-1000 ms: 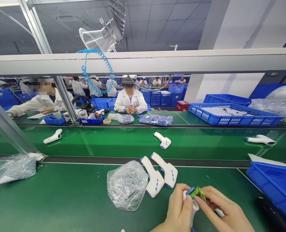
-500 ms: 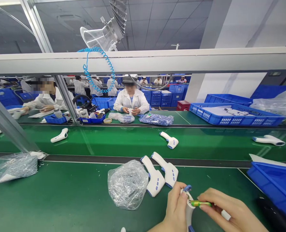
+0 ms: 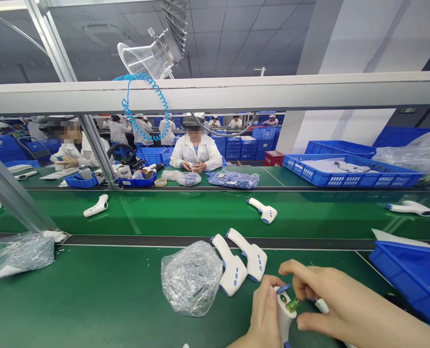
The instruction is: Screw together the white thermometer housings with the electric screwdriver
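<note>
so, thermometer [image 3: 285, 316] clamped in left hand [image 3: 265, 314], green battery [image 3: 292, 304] pinched in right hand [image 3: 345, 309] at its open end, not fully in yet; two more thermometers [image 3: 232, 266] lying just beside.

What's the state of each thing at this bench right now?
left hand: gripping the thermometer body
right hand: fingers at the green component
white infrared thermometer: held upright, head end open
green component: at the open head
two thermometers: lying side by side on the mat
plastic bag of small metal parts: lying on the mat, parts inside
blue plastic bin: at bench edge, contents not visible
</note>
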`<state>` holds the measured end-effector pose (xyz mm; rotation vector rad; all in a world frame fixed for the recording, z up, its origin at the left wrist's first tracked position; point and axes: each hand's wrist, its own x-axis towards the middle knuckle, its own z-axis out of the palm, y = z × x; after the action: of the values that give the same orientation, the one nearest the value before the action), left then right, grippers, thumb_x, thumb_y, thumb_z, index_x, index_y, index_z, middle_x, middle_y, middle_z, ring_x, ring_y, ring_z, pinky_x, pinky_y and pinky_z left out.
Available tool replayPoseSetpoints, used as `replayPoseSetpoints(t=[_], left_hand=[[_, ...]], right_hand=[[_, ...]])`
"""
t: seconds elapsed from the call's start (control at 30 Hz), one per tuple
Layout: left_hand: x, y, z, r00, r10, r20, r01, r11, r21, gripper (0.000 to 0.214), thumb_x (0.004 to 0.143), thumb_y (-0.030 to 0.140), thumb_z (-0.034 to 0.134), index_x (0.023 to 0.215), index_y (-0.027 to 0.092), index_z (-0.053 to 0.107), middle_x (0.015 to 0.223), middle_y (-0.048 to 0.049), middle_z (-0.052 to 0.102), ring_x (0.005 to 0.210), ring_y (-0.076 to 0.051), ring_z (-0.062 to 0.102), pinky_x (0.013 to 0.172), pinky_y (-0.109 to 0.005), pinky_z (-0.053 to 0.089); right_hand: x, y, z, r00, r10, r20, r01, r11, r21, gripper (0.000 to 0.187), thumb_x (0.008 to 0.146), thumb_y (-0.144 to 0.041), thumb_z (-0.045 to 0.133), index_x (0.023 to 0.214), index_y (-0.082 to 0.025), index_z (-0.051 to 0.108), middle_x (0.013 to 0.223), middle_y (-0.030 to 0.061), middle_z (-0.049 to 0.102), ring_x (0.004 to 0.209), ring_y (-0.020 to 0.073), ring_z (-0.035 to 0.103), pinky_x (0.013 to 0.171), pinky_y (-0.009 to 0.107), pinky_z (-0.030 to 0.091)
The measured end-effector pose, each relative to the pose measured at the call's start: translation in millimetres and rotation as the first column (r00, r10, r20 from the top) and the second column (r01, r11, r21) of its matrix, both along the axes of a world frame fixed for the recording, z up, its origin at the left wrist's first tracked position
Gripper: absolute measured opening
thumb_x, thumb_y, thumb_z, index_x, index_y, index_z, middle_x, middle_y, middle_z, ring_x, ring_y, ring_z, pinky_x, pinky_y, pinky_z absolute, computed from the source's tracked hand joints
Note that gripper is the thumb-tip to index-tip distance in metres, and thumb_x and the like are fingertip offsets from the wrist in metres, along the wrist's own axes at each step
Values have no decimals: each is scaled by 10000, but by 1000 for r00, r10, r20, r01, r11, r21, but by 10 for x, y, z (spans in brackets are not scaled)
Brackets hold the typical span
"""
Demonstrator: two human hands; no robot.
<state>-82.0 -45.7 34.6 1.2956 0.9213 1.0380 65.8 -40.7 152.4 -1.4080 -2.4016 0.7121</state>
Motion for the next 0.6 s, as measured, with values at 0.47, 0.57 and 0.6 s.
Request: replayPoseSetpoints(t=[0.47, 0.57, 0.6], left_hand=[[236, -144, -75, 856, 406, 321, -467, 874, 138, 686, 847, 515, 37, 1019, 212, 627, 1102, -64, 527, 1103, -298, 488, 815, -425, 484], [243, -170, -141, 888, 387, 247, -427, 894, 136, 704, 863, 524, -9, 1085, 227, 590, 1164, -49, 506, 1105, -274, 495, 849, -410, 465], [236, -165, -153, 918, 356, 176, -378, 919, 112, 627, 884, 524, 64, 1097, 224, 572, 1154, -59, 520, 1077, -248, 511, 858, -405, 460]], right_hand=[[-767, -21, -245, 938, 260, 228, -285, 955, 84, 276, 867, -361, 596, 1116, -250, 548, 1207, 33, 429, 1171, 315, 286, 1002, 608, 113], [-715, -6, -260, 919, 275, 282, -317, 942, 114, 344, 871, -378, 576, 1179, -245, 504, 1227, 45, 412, 1194, 333, 242, 985, 640, 24], [-684, 13, -288, 943, 261, 208, -292, 947, 132, 305, 892, -344, 513, 1179, -241, 496, 1221, 43, 415, 1198, 322, 238, 986, 636, 5]])
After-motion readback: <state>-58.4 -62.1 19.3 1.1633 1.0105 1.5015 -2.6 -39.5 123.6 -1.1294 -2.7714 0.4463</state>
